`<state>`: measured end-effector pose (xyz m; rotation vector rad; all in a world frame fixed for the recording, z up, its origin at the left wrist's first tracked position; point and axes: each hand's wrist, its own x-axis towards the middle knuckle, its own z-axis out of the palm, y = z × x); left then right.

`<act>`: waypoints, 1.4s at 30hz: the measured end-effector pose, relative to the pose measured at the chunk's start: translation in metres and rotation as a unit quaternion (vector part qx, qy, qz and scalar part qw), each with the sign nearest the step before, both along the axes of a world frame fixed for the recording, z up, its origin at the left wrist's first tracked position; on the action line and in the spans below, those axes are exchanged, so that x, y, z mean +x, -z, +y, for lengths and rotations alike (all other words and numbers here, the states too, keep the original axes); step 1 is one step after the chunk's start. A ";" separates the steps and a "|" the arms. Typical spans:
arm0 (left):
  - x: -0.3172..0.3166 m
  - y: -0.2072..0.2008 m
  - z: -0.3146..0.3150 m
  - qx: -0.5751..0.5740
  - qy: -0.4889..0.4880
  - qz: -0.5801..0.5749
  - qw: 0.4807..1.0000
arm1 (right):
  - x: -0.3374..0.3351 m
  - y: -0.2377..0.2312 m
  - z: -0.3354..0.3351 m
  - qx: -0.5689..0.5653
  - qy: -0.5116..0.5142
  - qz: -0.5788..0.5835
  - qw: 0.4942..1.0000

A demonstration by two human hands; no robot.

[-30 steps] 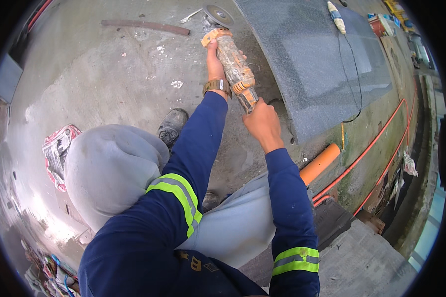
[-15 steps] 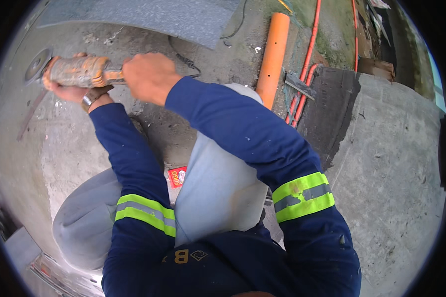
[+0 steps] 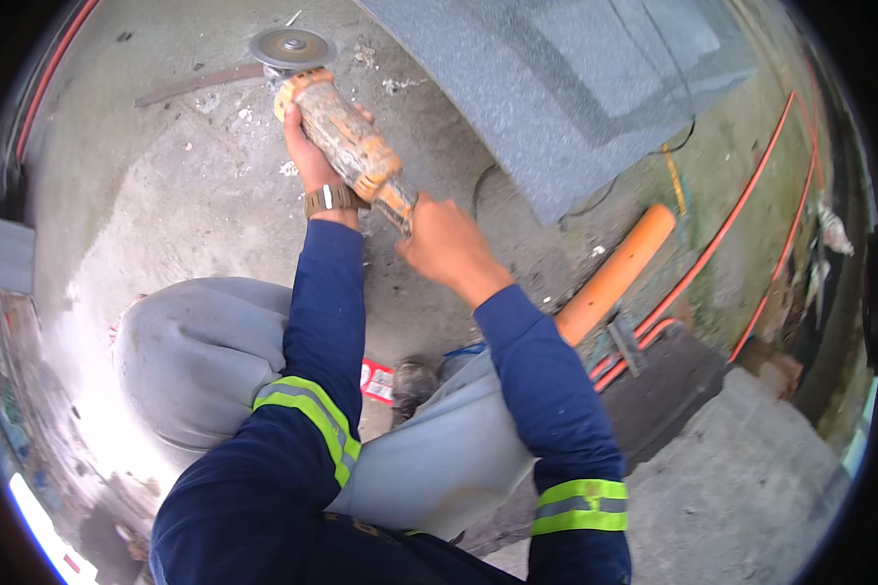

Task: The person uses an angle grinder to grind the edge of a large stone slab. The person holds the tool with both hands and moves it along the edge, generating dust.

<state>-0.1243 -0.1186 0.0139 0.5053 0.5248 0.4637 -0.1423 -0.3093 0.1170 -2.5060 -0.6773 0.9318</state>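
Head view, dusty angle grinder [image 3: 346,136], round disc [image 3: 291,46]

The angle grinder [image 3: 346,136] has a dusty, scuffed orange plastic body and a dull grey abrasive disc [image 3: 291,46]. The granite slab [image 3: 566,88] looks speckled and matt, the concrete floor [image 3: 166,195] rough, and the orange pipe [image 3: 615,273] smooth plastic.

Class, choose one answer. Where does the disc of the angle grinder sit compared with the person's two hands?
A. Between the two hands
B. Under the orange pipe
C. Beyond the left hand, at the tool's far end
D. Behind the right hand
C: the disc sits at the angle grinder's far end, past the left hand; the right hand grips the rear.
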 end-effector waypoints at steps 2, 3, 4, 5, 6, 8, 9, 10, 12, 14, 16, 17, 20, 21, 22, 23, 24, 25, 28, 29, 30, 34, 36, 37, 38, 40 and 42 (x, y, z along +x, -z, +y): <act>-0.012 0.015 0.028 0.011 0.033 -0.059 0.998 | 0.005 0.008 0.008 0.051 -0.051 -0.064 0.995; -0.012 -0.015 0.026 0.061 0.007 -0.046 0.997 | 0.008 0.004 0.008 0.063 -0.075 -0.069 0.993; 0.008 -0.042 0.029 0.121 -0.023 -0.053 0.991 | 0.009 -0.013 0.006 0.067 -0.070 -0.043 0.994; -0.007 -0.038 0.028 0.114 0.071 -0.175 0.975 | 0.009 -0.029 0.003 0.072 -0.062 -0.018 0.995; 0.008 -0.039 0.021 0.080 0.179 -0.328 0.924 | 0.016 -0.042 -0.008 0.064 -0.029 -0.026 0.997; -0.008 -0.043 0.000 0.041 0.258 -0.316 0.912 | -0.001 -0.027 -0.027 0.077 -0.015 -0.062 0.995; -0.012 -0.053 0.001 0.032 0.291 -0.307 0.905 | -0.001 -0.028 -0.027 0.076 -0.009 -0.041 0.996; -0.016 -0.053 -0.006 0.077 0.211 -0.216 0.950 | -0.002 -0.028 -0.028 0.071 0.003 -0.021 0.997; -0.027 -0.048 -0.036 0.170 0.043 -0.025 0.984 | -0.018 -0.014 -0.042 0.054 0.020 -0.047 0.997; -0.041 -0.045 -0.055 0.132 0.027 0.039 0.990 | -0.033 -0.024 -0.051 -0.009 0.040 0.011 0.999; -0.056 -0.033 -0.071 0.095 0.039 0.022 0.994 | -0.049 -0.026 -0.065 -0.036 0.039 0.045 0.998; -0.067 -0.034 -0.076 0.069 0.029 0.041 0.996 | -0.059 -0.026 -0.070 -0.034 0.027 0.025 0.999; -0.087 -0.046 -0.085 0.002 0.009 0.099 0.995 | -0.087 -0.028 -0.076 -0.049 0.015 -0.004 0.999; -0.094 -0.053 -0.084 -0.010 0.008 0.125 0.992 | -0.095 -0.032 -0.073 -0.065 0.026 0.012 0.997; -0.100 -0.057 -0.085 -0.026 0.007 0.151 0.988 | -0.100 -0.039 -0.069 -0.085 0.038 0.027 0.995; -0.109 -0.050 -0.082 -0.025 0.041 0.135 0.990 | -0.104 -0.046 -0.066 -0.093 0.052 0.058 0.993; -0.119 -0.047 -0.075 -0.068 0.086 0.064 0.992 | -0.108 -0.055 -0.061 -0.101 0.069 0.088 0.989; -0.130 -0.045 -0.065 -0.112 0.123 -0.012 0.986 | -0.110 -0.064 -0.057 -0.109 0.081 0.113 0.984; -0.140 -0.067 -0.053 -0.174 0.123 -0.066 0.975 | -0.111 -0.088 -0.045 -0.065 0.084 0.092 0.990; -0.138 -0.077 -0.053 -0.178 0.113 -0.045 0.976 | -0.113 -0.095 -0.043 -0.075 0.085 0.113 0.987; -0.137 -0.087 -0.053 -0.179 0.102 -0.025 0.978 | -0.117 -0.104 -0.042 -0.082 0.085 0.134 0.984; -0.128 -0.079 -0.048 -0.150 0.099 0.031 0.983 | -0.109 -0.089 -0.042 -0.065 0.099 0.165 0.979; -0.113 -0.071 -0.053 -0.121 0.083 0.059 0.987 | -0.095 -0.073 -0.047 -0.065 0.084 0.159 0.982; -0.107 -0.065 -0.057 -0.109 0.073 0.069 0.989 | -0.088 -0.065 -0.048 -0.065 0.073 0.156 0.983; -0.100 -0.058 -0.055 -0.093 0.062 0.077 0.991 | -0.078 -0.057 -0.045 -0.061 0.063 0.149 0.985; -0.083 -0.037 -0.051 -0.093 0.049 0.057 0.993 | -0.063 -0.040 -0.037 -0.063 0.052 0.119 0.989; -0.068 -0.026 -0.046 -0.094 0.012 0.034 0.995 | -0.047 -0.029 -0.030 -0.074 0.032 0.095 0.992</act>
